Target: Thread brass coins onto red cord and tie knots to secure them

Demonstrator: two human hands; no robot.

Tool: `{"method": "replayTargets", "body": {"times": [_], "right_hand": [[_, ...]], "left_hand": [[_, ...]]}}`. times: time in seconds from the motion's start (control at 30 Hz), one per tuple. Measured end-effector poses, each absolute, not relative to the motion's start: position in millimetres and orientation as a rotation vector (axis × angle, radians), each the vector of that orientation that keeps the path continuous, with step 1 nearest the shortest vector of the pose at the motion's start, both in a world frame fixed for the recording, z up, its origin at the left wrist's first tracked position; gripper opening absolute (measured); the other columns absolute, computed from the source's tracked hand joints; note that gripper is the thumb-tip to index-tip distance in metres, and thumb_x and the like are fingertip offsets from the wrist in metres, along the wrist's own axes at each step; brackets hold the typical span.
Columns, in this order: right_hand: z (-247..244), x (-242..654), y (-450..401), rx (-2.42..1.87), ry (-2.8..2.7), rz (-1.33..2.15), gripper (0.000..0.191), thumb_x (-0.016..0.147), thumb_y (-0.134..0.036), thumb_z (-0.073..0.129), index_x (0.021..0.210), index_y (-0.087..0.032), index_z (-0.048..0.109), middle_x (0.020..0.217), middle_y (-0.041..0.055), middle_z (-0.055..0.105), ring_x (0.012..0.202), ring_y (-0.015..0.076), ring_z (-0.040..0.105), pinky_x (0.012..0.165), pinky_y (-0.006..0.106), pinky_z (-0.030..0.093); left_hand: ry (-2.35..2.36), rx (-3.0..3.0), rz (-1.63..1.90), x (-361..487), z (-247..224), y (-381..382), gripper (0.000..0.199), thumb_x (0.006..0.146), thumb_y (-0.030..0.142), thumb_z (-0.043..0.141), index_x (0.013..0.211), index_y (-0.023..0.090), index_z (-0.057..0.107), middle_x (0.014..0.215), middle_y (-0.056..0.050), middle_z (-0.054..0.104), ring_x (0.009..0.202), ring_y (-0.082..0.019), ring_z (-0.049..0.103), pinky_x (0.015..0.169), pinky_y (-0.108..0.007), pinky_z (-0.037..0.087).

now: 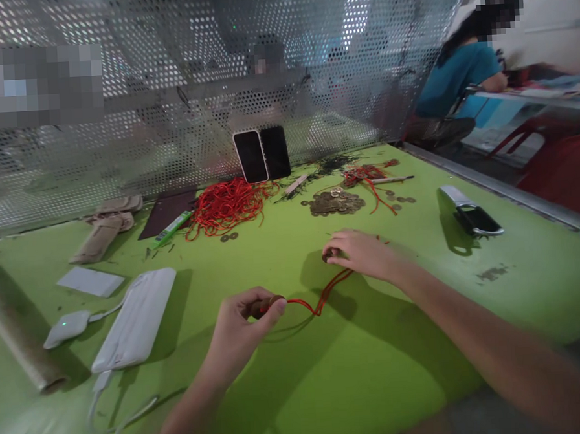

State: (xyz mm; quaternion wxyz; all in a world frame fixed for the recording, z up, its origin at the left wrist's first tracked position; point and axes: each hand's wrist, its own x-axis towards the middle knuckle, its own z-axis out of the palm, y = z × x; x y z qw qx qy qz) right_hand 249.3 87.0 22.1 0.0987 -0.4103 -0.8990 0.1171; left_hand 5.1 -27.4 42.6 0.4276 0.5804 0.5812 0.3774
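My left hand (pixel 244 320) is closed on dark round coins (pixel 262 307) strung on red cord, pinched between thumb and fingers. From it a doubled red cord (pixel 324 297) dips and runs up to the right, passing under my right hand (pixel 360 253). That hand is closed too, its fingertips on a small brown coin (pixel 328 256) just above the green table. Farther back lie a pile of bronze coins (pixel 336 203) and a tangled heap of red cord (pixel 228 206). Two loose coins (pixel 229 237) rest in front of the heap.
Leaning on the perforated metal screen (pixel 167 107) is a phone (pixel 251 156). A white power bank (pixel 136 319) with cables and a brown tube (pixel 21 328) lie left. A green cutter (pixel 172 228) is by the cord heap. At right are a metal-and-black object (pixel 472 214) and a seated person (pixel 467 72).
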Motion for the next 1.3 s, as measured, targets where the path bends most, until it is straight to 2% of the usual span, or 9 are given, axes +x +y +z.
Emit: {"method": "replayTargets", "body": {"times": [0.37, 0.53, 0.7, 0.77, 0.87, 1.03, 1.17, 1.3], "right_hand": [[19.5, 247.3, 85.8, -1.293, -2.589, 0.5, 0.013, 0.082, -0.029, 0.055, 0.087, -0.017, 0.054, 0.089, 0.0068, 0.058, 0.081, 0.019, 0.053, 0.068, 0.028, 0.039], [20.7, 238.7, 72.2, -1.204, -2.508, 0.621, 0.004, 0.083, -0.02, 0.046, 0.087, -0.018, 0.048, 0.083, 0.0039, 0.056, 0.071, 0.0148, 0.05, 0.063, 0.026, 0.036], [29.4, 219.6, 52.9, -1.023, -2.369, 0.929, 0.018, 0.087, -0.013, 0.032, 0.091, -0.017, 0.05, 0.079, 0.0016, 0.056, 0.066, 0.012, 0.048, 0.06, 0.023, 0.035], [31.8, 214.2, 47.0, -0.931, -2.408, 1.064, 0.022, 0.09, -0.02, 0.032, 0.096, -0.018, 0.054, 0.075, 0.0005, 0.056, 0.063, 0.0113, 0.048, 0.057, 0.022, 0.034], [31.9, 210.4, 42.8, -0.803, -2.509, 1.202, 0.028, 0.089, -0.038, 0.043, 0.098, -0.018, 0.06, 0.071, -0.0002, 0.058, 0.059, 0.0105, 0.047, 0.053, 0.021, 0.031], [31.6, 212.5, 44.2, -0.788, -2.463, 1.081, 0.037, 0.085, -0.048, 0.048, 0.088, -0.015, 0.066, 0.064, 0.0003, 0.057, 0.054, 0.0089, 0.042, 0.05, 0.021, 0.027], [39.6, 219.5, 46.6, -0.844, -2.409, 0.954, 0.033, 0.085, -0.044, 0.05, 0.084, -0.014, 0.065, 0.057, -0.0021, 0.048, 0.051, 0.0083, 0.037, 0.049, 0.022, 0.025], [46.9, 240.8, 58.4, -0.952, -2.346, 0.968, 0.028, 0.084, -0.039, 0.049, 0.08, -0.015, 0.063, 0.062, -0.0007, 0.052, 0.053, 0.0091, 0.041, 0.049, 0.022, 0.028]], "left_hand": [[1.454, 1.438, 0.941, 6.1, 40.7, -28.3, 0.022, 0.071, 0.035, 0.066, 0.065, 0.014, 0.063, 0.056, 0.002, 0.053, 0.053, -0.008, 0.044, 0.048, -0.018, 0.032], [1.458, 1.443, 0.944, 4.8, 41.8, -27.0, 0.02, 0.072, 0.034, 0.066, 0.067, 0.014, 0.064, 0.057, 0.002, 0.055, 0.054, -0.009, 0.047, 0.049, -0.018, 0.034], [1.457, 1.428, 0.945, 5.4, 46.1, -27.2, 0.018, 0.071, 0.031, 0.066, 0.067, 0.014, 0.064, 0.055, 0.002, 0.054, 0.051, -0.008, 0.045, 0.045, -0.017, 0.032], [1.452, 1.417, 0.972, 5.3, 45.2, -26.6, 0.02, 0.071, 0.032, 0.066, 0.065, 0.014, 0.063, 0.054, 0.002, 0.052, 0.051, -0.008, 0.044, 0.045, -0.017, 0.031], [1.44, 1.39, 0.99, 3.9, 41.1, -25.1, 0.022, 0.071, 0.034, 0.066, 0.064, 0.014, 0.061, 0.053, 0.003, 0.049, 0.05, -0.007, 0.042, 0.045, -0.017, 0.029], [1.436, 1.392, 1.006, 2.3, 38.1, -24.5, 0.022, 0.071, 0.035, 0.066, 0.065, 0.014, 0.062, 0.054, 0.003, 0.051, 0.051, -0.007, 0.043, 0.045, -0.017, 0.029], [1.443, 1.41, 1.001, 3.0, 43.3, -25.4, 0.022, 0.071, 0.034, 0.065, 0.063, 0.014, 0.062, 0.053, 0.003, 0.052, 0.05, -0.008, 0.045, 0.045, -0.018, 0.031], [1.499, 1.398, 1.058, -2.7, 45.2, -23.2, 0.024, 0.07, 0.036, 0.067, 0.065, 0.014, 0.063, 0.053, 0.002, 0.054, 0.047, -0.007, 0.043, 0.042, -0.017, 0.03]]}}
